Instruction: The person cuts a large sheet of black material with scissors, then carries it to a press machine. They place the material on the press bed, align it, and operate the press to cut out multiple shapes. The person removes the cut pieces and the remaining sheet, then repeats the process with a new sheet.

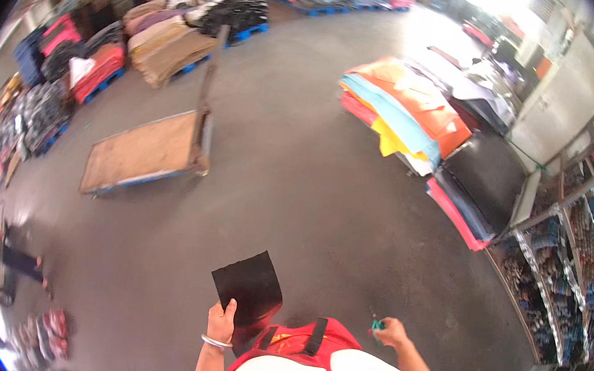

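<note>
A smooth grey floor [275, 183] spans the area. At right, a slanted, divided metal-framed rack [552, 209] contains dense rows of small dark and bluish pieces; these are too small to identify, and the view's rim crops the rack. Nearby, a layered pile of orange, light-blue and yellow sheets [422, 112] droops at its edges. Left of centre stands a flat, rectangular brown-decked cart [143, 150]. A glossy black four-cornered sheet [250, 286] is held above the floor, beside the red apron [309, 337]. The left hand [221, 320] pinches its lower edge, thumb on top, fingers hidden behind. The right hand [391, 333], well apart, curls closed around a small teal-handled tool [377, 326]; its dark tip is indistinct.
</note>
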